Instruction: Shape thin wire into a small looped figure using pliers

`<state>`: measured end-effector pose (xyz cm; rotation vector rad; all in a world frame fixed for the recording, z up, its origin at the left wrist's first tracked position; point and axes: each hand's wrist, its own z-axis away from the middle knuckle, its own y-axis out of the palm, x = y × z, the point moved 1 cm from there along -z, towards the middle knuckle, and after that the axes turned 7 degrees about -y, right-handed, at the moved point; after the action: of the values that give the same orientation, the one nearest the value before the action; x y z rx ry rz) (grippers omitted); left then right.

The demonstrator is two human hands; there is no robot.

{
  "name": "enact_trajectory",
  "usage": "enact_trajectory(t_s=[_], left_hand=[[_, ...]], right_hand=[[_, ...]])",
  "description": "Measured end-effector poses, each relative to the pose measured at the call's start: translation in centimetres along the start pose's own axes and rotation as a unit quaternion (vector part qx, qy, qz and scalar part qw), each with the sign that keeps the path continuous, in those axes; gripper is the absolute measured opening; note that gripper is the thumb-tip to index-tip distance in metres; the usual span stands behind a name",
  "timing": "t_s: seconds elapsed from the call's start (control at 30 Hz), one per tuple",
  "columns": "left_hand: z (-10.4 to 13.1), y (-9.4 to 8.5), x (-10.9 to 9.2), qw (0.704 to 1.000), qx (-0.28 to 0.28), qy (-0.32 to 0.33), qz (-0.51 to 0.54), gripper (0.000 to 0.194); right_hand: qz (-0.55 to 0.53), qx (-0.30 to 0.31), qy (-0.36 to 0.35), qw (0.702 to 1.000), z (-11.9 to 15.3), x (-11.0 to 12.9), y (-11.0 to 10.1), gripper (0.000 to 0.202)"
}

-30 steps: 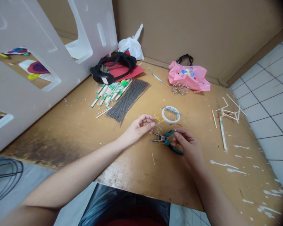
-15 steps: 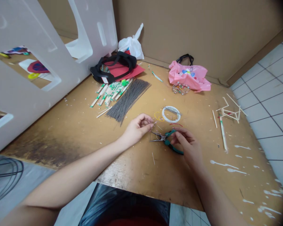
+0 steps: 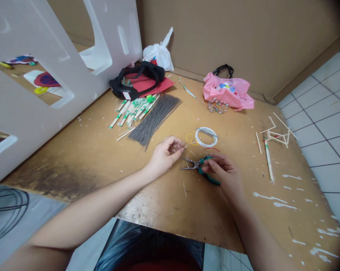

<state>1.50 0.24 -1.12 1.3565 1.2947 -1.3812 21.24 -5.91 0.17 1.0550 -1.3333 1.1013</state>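
Observation:
My left hand is closed in a pinch on a thin metal wire, whose end shows past the fingertips. My right hand is also pinched, seemingly on a fine bent wire that runs between the hands; its exact shape is hard to make out. Below the right fingers, pliers with green-and-black handles lie on the table, jaws apart and pointing left. The right hand covers part of the handles. Just beyond the hands are a white ring with grey wires across it, a yellow wire and a red wire piece.
A bundle of grey wires lies left of centre beside wrapped chopsticks and a black headset strap. A pink bag and a beaded wire piece are at the back. Joined sticks lie right; a white plastic panel stands left.
My right fingertips have shifted very slightly left above the pliers. The left hand keeps its pinch almost unmoved. The whole view has moved a touch.

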Motion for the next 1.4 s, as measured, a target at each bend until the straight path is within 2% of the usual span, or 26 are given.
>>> enact_trajectory(t_s=[0.17, 0.23, 0.3, 0.37, 0.47, 0.53, 0.73, 1.0, 1.3, 1.4], left_hand=[[0.3, -0.1, -0.1, 0.994, -0.009, 0.073, -0.084, 0.003], [0.4, 0.0, -0.1, 0.992, -0.011, 0.082, -0.092, 0.003], [0.3, 0.1, 0.0, 0.997, -0.001, 0.053, -0.053, 0.004], [0.1, 0.2, 0.1, 0.999, 0.029, -0.007, 0.033, 0.008], [-0.3, 0.3, 0.4, 0.98, 0.085, -0.092, 0.155, 0.018], [-0.5, 0.3, 0.5, 0.971, 0.099, -0.114, 0.185, 0.022], [-0.1, 0.4, 0.2, 0.971, 0.097, -0.113, 0.189, 0.025], [0.2, 0.6, -0.2, 0.958, 0.135, -0.14, 0.211, 0.029], [-0.2, 0.4, 0.1, 0.959, 0.114, -0.148, 0.212, 0.029], [-0.2, 0.3, 0.1, 0.961, 0.106, -0.148, 0.206, 0.028]], right_hand=[[-0.016, 0.006, 0.003, 1.0, 0.0, -0.2, 0.1, 0.027], [-0.016, 0.006, 0.002, 1.0, 0.0, -0.1, 0.1, 0.028], [-0.006, 0.004, -0.001, 1.0, 0.0, 0.0, 0.1, 0.03], [0.012, 0.005, 0.004, 1.0, 0.0, 0.1, 0.1, 0.031], [0.029, 0.019, 0.028, 0.999, -0.1, 0.1, 0.0, 0.033], [0.031, 0.034, 0.043, 0.998, -0.2, 0.0, -0.1, 0.034], [-0.013, 0.04, 0.072, 0.997, -0.4, -0.3, -0.3, 0.031], [-0.043, 0.019, 0.1, 0.994, -0.4, 0.1, -0.3, 0.033], [-0.033, 0.039, 0.088, 0.995, -0.5, -1.4, -0.4, 0.035], [-0.018, 0.046, 0.084, 0.995, -0.6, -1.2, -0.3, 0.033]])
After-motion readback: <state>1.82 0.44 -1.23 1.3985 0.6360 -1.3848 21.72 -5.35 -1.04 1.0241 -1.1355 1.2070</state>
